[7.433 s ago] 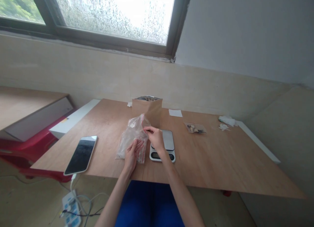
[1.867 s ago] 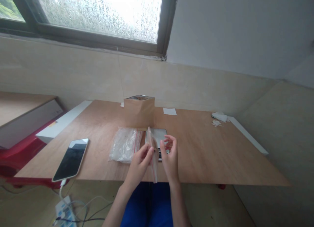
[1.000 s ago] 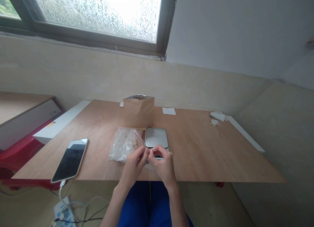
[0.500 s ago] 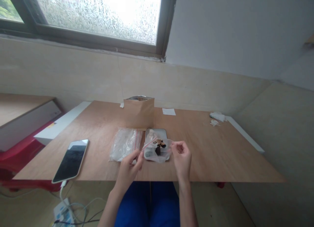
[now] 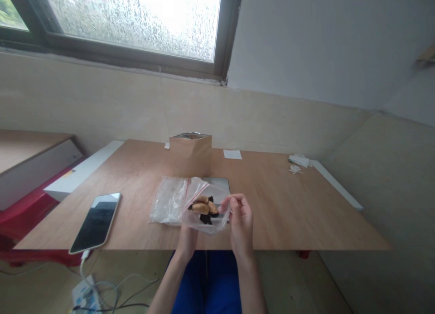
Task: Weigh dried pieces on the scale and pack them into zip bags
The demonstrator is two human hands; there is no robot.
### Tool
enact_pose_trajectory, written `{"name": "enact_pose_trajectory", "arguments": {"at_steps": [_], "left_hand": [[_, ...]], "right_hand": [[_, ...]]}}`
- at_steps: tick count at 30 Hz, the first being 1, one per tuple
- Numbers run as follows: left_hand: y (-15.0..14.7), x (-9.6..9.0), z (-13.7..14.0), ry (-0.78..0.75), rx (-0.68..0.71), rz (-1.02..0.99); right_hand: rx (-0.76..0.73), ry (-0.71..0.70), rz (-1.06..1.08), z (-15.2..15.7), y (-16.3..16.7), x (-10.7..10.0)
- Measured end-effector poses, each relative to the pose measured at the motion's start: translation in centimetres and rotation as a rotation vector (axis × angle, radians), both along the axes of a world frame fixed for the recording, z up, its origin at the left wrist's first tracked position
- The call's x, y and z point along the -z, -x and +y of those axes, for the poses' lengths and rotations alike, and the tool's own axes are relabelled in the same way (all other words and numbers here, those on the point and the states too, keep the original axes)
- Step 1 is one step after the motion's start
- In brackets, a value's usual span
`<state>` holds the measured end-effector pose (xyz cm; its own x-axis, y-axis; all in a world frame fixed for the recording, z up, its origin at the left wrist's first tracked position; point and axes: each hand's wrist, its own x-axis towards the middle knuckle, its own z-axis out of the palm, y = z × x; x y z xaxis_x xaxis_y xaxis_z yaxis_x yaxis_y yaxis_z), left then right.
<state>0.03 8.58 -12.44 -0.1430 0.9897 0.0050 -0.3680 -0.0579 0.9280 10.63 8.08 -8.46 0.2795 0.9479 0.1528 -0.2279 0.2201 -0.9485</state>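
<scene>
A clear zip-lock bag (image 5: 219,223) with a red line along its mouth is held up over the table's front. Tan and dark dried pieces (image 5: 201,208) lie inside it, their kind not certain. My right hand (image 5: 240,221) pinches the bag's right edge. My left hand (image 5: 188,242) supports the bag from its lower left, with its fingers hidden behind the plastic. Partly covered by the bag is a small scale-like device (image 5: 219,183) with a pale top. To the left lies a stack of clear zip bags (image 5: 167,203).
A brown kraft pouch (image 5: 190,155) stands with its top open behind the device. At the left a phone (image 5: 97,222) is plugged into a cable. White paper (image 5: 232,154) lies at the back, and crumpled white scraps (image 5: 299,162) at the far right.
The held bag has tilted and shifted left, so the pieces show more plainly. My left hand has gone from its left edge to beneath it; my right hand has moved slightly left.
</scene>
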Motion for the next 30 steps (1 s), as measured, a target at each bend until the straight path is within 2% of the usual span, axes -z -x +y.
{"name": "enact_pose_trajectory", "arguments": {"at_steps": [4,8,10,12,15,18,21,26,30], "left_hand": [[-0.1,-0.1,-0.2,0.091,0.1,-0.223],[0.8,-0.2,-0.3,0.208,0.122,-0.225],[1.2,0.0,-0.1,0.231,0.09,-0.167],[1.5,0.2,0.1,0.219,0.002,-0.069],[1.7,0.3,0.5,0.206,-0.08,0.059],[1.9,0.5,0.6,0.185,-0.072,0.143],[1.9,1.0,0.6,0.144,-0.125,0.281],[2.0,1.5,0.6,0.12,-0.215,0.499],[2.3,1.6,0.8,0.109,-0.221,0.593]], "right_hand": [[-0.089,0.093,-0.041,0.4,0.7,0.8],[0.088,0.083,-0.278,0.5,0.1,0.9],[0.099,0.031,-0.413,0.3,-0.3,0.6],[-0.019,-0.008,-0.478,0.2,-0.6,0.4],[-0.213,-0.01,-0.477,0.3,-0.7,0.9],[-0.32,0.04,-0.458,0.7,-0.3,2.0],[-0.431,0.088,-0.388,0.9,0.7,3.1],[-0.332,0.138,-0.327,1.1,2.6,4.5],[-0.372,0.121,-0.271,1.5,2.9,5.1]]}}
